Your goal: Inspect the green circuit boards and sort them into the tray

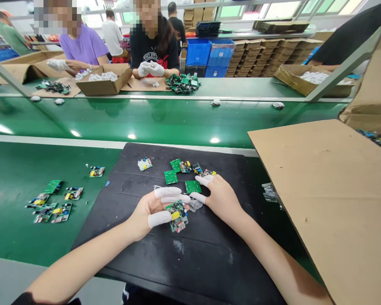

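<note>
My left hand, in white finger cots, holds a circuit board with a yellow part between thumb and fingers, over the black mat. My right hand reaches in from the right, its fingertips at the boards on the mat; whether it grips one is hidden. Close to its thumb lies a greyish translucent piece. Green boards lie face down, with component-side boards behind them. A board with white material sits farther left.
Several boards lie on the green table at left. A large cardboard sheet covers the right side. Beyond a green conveyor, people sit by cardboard boxes and a pile of boards. A metal bar slants at upper right.
</note>
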`<state>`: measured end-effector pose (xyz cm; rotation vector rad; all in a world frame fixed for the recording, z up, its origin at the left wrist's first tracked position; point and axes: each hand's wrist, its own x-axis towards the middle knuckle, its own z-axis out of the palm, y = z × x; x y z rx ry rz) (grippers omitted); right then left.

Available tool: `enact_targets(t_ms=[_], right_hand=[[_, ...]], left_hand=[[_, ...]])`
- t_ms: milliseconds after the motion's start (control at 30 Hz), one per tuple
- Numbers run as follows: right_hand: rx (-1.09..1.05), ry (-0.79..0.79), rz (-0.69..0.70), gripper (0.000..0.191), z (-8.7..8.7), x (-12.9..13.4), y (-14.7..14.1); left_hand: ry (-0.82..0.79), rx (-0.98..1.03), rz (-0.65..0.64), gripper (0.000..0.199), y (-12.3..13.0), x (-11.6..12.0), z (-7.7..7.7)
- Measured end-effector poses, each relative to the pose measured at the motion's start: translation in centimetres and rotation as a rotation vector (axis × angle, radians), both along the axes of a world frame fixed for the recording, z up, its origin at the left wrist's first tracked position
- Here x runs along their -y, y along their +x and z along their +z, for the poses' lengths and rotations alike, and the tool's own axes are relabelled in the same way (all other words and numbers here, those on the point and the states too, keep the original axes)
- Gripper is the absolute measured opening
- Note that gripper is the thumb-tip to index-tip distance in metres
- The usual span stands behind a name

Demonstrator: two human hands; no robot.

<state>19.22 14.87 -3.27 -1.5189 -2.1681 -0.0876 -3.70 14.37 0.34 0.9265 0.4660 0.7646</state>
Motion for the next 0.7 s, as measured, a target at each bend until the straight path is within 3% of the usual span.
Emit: enact_targets(t_ms=[133, 233, 300, 367, 433, 533, 700], right_hand=[[-0.083, -0.059, -0.079, 0.032, 0.6, -0.4, -0.2], [-0.510, -0.181, -0.143, 0.030, 1.8, 0.3, -0.4], [-0.994, -0.417, -0.098, 0.039, 2.9, 1.3, -0.7], [-1.467, -0.746, 0.032, 0.049, 3.9, 2.6, -1.6], [-1.763, -1.045, 0.162, 0.053, 4.6, 3.9, -2.7], [-1.891, -1.280, 0.264, 0.050, 4.7, 5.5, -4.4], [-1.923, -1.219, 0.282, 0.047, 4.2, 6.4, -5.1]], left_hand=[[-0.032, 0.056, -0.078, 0.046, -0.1, 0.2, 0.2], [-0.050, 0.085, -0.060, 0.046, -0.1, 0.3, 0.5], [-0.077, 0.093, -0.023, 0.049, 0.0, 0.3, 0.7], [-0.112, 0.096, 0.007, 0.051, 0.0, 0.4, 0.8], [-0.153, 0.114, 0.011, 0.050, 0.0, 0.5, 0.9], [-0.206, 0.154, -0.005, 0.047, 0.0, 0.7, 0.8], [-0.217, 0.186, -0.029, 0.047, -0.1, 0.6, 0.6]])
